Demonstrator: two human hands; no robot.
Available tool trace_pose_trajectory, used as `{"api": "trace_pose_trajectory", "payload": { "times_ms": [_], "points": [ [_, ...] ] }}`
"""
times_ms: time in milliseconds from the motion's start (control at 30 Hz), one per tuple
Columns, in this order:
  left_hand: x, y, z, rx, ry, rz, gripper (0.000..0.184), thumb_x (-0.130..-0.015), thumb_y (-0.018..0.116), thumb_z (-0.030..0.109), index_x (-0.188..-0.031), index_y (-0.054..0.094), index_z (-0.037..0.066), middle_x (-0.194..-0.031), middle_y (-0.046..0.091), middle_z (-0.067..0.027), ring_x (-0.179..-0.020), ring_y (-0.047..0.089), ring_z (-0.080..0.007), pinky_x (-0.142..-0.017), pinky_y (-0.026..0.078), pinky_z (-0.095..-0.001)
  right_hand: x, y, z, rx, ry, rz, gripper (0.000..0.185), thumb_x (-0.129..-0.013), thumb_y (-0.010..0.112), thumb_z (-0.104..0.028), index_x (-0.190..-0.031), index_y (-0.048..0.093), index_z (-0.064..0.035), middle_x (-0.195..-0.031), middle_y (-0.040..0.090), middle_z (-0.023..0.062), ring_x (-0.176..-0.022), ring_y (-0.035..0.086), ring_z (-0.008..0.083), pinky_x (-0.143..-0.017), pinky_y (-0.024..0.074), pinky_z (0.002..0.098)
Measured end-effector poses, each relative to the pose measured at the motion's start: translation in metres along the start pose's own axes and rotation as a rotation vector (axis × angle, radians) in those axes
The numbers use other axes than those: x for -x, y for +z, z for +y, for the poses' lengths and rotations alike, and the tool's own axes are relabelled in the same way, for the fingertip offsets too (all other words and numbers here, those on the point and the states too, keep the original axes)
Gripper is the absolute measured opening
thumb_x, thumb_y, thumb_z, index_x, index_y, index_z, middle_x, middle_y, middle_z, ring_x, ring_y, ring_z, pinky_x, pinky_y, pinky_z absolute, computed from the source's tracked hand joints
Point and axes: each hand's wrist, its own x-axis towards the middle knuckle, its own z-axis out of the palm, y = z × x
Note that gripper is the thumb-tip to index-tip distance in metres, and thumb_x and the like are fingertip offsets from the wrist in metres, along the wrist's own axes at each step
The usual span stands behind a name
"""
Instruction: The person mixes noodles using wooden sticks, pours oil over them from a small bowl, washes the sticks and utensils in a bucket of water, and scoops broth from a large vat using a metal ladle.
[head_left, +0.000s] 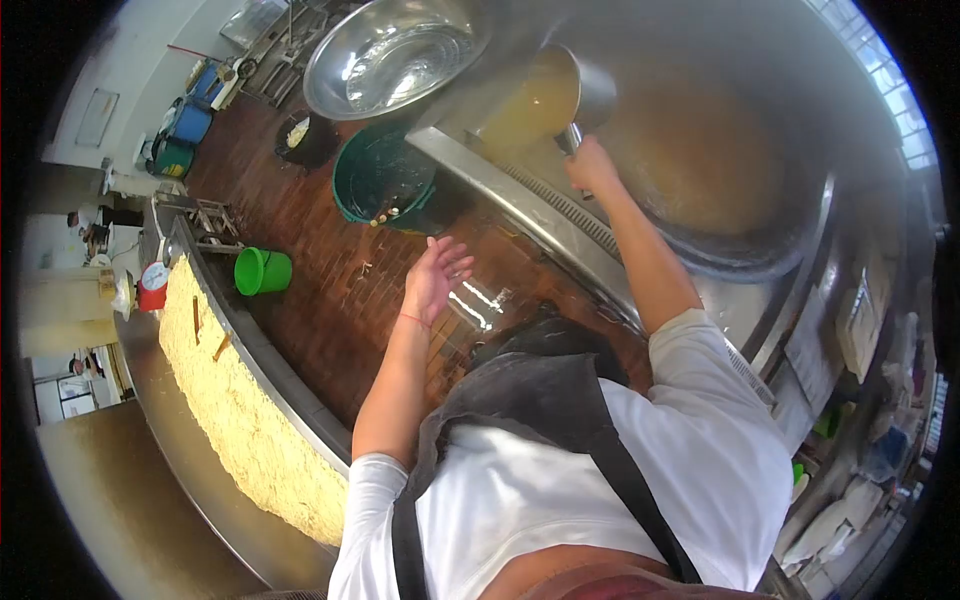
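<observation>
My right hand (594, 168) is closed round the handle of a metal scoop (595, 92) at the upper middle. Yellowish liquid (528, 112) pours from the scoop's left side over the metal edge. Right of the scoop is a large round vat (815, 225) with cloudy brownish liquid in it, partly hazy. My left hand (438, 278) hangs in the air above the tiled floor, fingers apart and holding nothing. A shiny metal bowl (393, 62) is above and left of the scoop.
A dark green tub (350, 185), a black bucket (318, 150) and a bright green bucket (263, 271) stand on the brown floor. On the left, a long metal trough (290, 405) holds a pale yellow mass. A red scale (153, 287) sits behind it. A grated drain (570, 208) edges the vat.
</observation>
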Motion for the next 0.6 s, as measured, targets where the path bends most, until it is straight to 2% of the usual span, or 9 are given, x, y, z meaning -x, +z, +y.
{"api": "trace_pose_trajectory", "payload": {
  "times_ms": [67, 167, 267, 367, 467, 600],
  "points": [
    [0.002, -0.002, -0.001, 0.008, 0.012, -0.006, 0.07, -0.102, 0.04, 0.052, -0.147, 0.031, -0.001, -0.14, 0.047, -0.0209, -0.114, 0.057, -0.0295, -0.096, 0.048, -0.0433, -0.002, 0.008, -0.004, 0.099, -0.017, 0.058, 0.047, -0.081, 0.067, -0.018, -0.113, 0.048, 0.011, -0.101, 0.067, 0.0305, -0.093, 0.069, 0.0401, -0.081, 0.0548, 0.0459],
    [0.003, -0.006, -0.002, 0.01, 0.015, -0.014, 0.07, -0.102, 0.039, 0.053, -0.146, 0.031, 0.0, -0.142, 0.046, -0.0196, -0.116, 0.055, -0.0298, -0.098, 0.047, -0.0428, -0.004, 0.017, -0.008, 0.118, -0.053, 0.106, 0.048, -0.082, 0.066, -0.017, -0.115, 0.046, 0.0105, -0.104, 0.066, 0.0307, -0.099, 0.066, 0.0429, -0.085, 0.0537, 0.048],
    [0.005, -0.008, -0.003, 0.021, 0.012, -0.006, 0.069, -0.102, 0.038, 0.053, -0.146, 0.032, 0.0, -0.142, 0.045, -0.0186, -0.118, 0.054, -0.0299, -0.099, 0.046, -0.0425, -0.003, 0.022, -0.015, 0.156, -0.099, 0.115, 0.048, -0.083, 0.066, -0.017, -0.116, 0.044, 0.0102, -0.104, 0.067, 0.0303, -0.098, 0.067, 0.0416, -0.085, 0.0537, 0.0487],
    [0.007, -0.009, -0.005, 0.028, 0.009, 0.011, 0.069, -0.102, 0.037, 0.054, -0.146, 0.032, 0.001, -0.141, 0.046, -0.0184, -0.118, 0.054, -0.0298, -0.099, 0.046, -0.0428, -0.002, 0.025, -0.026, 0.224, -0.096, 0.108, 0.04, -0.089, 0.059, -0.016, -0.117, 0.043, 0.0079, -0.104, 0.067, 0.0293, -0.097, 0.068, 0.0418, -0.083, 0.0545, 0.0499],
    [0.007, -0.009, -0.008, 0.037, 0.015, 0.02, 0.07, -0.102, 0.039, 0.054, -0.146, 0.032, 0.0, -0.137, 0.049, -0.0185, -0.116, 0.055, -0.0295, -0.096, 0.047, -0.0429, -0.01, 0.034, -0.031, 0.202, -0.069, 0.115, 0.032, -0.089, 0.053, -0.011, -0.115, 0.044, 0.0048, -0.104, 0.065, 0.0316, -0.095, 0.066, 0.0451, -0.081, 0.0534, 0.0519],
    [0.003, -0.006, -0.011, 0.022, -0.004, 0.051, 0.07, -0.102, 0.04, 0.054, -0.146, 0.033, 0.0, -0.137, 0.05, -0.0194, -0.116, 0.056, -0.0302, -0.096, 0.047, -0.0432, -0.02, 0.041, -0.016, 0.234, -0.185, 0.185, 0.03, -0.091, 0.051, -0.013, -0.117, 0.044, 0.0023, -0.102, 0.066, 0.0289, -0.092, 0.067, 0.0453, -0.079, 0.0537, 0.0526]
  ]
}}
